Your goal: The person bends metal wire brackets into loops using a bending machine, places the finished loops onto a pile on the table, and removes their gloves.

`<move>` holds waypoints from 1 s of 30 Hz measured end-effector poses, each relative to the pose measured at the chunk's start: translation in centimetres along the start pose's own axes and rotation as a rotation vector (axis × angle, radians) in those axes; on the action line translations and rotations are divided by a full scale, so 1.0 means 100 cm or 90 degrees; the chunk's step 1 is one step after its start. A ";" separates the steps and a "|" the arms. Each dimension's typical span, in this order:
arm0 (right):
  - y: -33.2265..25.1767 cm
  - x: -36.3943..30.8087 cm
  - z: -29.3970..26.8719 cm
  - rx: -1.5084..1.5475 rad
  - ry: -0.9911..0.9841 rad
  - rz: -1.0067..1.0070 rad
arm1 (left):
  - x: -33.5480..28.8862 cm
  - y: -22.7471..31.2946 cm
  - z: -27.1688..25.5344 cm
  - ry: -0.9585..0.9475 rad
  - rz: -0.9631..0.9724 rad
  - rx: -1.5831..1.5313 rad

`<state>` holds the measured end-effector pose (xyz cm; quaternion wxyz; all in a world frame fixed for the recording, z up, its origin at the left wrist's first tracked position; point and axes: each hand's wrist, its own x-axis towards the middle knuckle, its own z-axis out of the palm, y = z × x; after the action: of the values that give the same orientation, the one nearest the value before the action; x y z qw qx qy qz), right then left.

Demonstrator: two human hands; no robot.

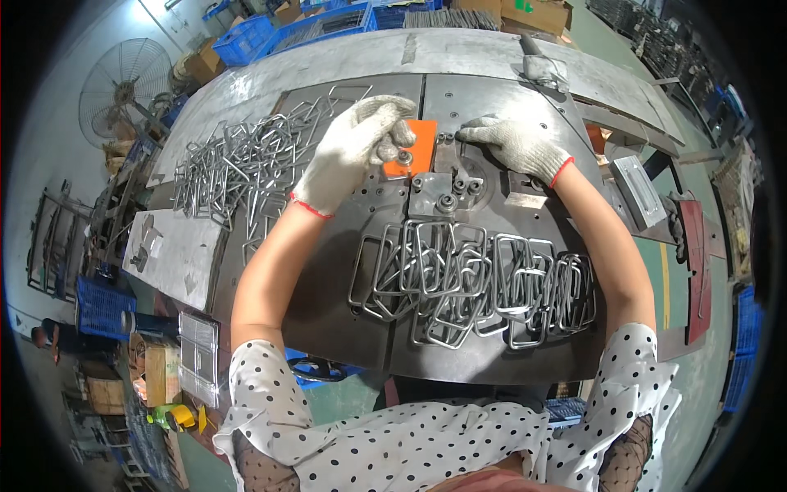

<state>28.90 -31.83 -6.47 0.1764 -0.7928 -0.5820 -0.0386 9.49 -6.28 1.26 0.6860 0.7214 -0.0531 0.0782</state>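
Observation:
A steel bending fixture (447, 193) with bolts and round posts is mounted on the dark metal worktable. My left hand (352, 148), in a white knit glove, hovers left of it beside an orange plate (422, 148). Its fingers are loosely curled and apart, and no part shows in them. Across the fixture my right hand (520, 146), also gloved, has its fingertips pressed together at the fixture's upper post. Whatever they pinch is too small to make out. Toward me lies a pile of bent rectangular wire frames (459, 279).
A tangled heap of wire pieces (246, 156) covers the table's left side. Blue crates (246, 39) stand beyond the far edge. A grey metal block (638, 193) sits at the right, and a large fan (123, 90) stands at far left.

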 end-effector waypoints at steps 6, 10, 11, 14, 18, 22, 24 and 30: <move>-0.005 -0.004 -0.002 -0.009 -0.013 0.011 | 0.030 0.001 0.037 -0.059 0.009 -0.009; -0.011 -0.002 -0.004 0.045 -0.058 0.064 | 0.039 -0.030 0.041 -0.128 -0.055 -0.044; -0.007 -0.002 -0.003 0.035 -0.044 0.049 | 0.040 -0.033 0.041 -0.128 -0.018 -0.066; -0.001 -0.005 0.001 0.029 -0.033 0.039 | 0.042 -0.036 0.042 -0.116 -0.002 -0.018; 0.002 -0.005 0.007 0.028 -0.025 0.029 | 0.039 -0.033 0.042 -0.094 -0.002 0.013; 0.006 -0.008 0.010 0.031 -0.022 0.029 | 0.037 -0.033 0.040 -0.095 -0.019 -0.012; 0.007 -0.003 0.010 0.039 -0.008 0.011 | 0.035 -0.033 0.040 -0.082 -0.011 -0.011; 0.005 -0.004 0.011 0.004 0.012 0.000 | 0.039 -0.045 0.038 -0.097 0.005 -0.070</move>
<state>29.05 -32.01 -7.73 0.1845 -0.7917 -0.5807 -0.0440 14.27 -9.71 -2.64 0.7184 0.6861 -0.1127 0.0226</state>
